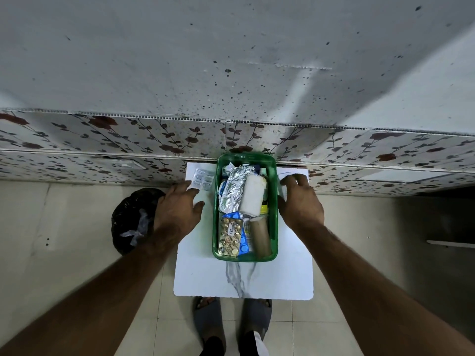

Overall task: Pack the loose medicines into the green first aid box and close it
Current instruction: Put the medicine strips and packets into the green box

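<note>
- On a small white marble-veined table (205, 276) over pale floor tiles, against a floral wall panel, stands the green first aid box (273, 222), lidless and full.
- Left of the box, the left hand (177, 206) hovers spread and empty, near a clear blister strip (203, 179).
- Right of the box, the right hand (300, 201) spreads open, holding nothing.
- Inside the box: crinkled foil, a white bottle (253, 195), a gold blister sheet.

The scene is dimly and evenly lit, with a cool grey-green cast. A pale diagonal band of light is seen on the wall (298, 83). Soft shadows are cast on the table (257, 281). Glare is caught on the foil (231, 191). Straight lines are bowed by wide-angle distortion, and the forearms are stretched toward the corners.
</note>
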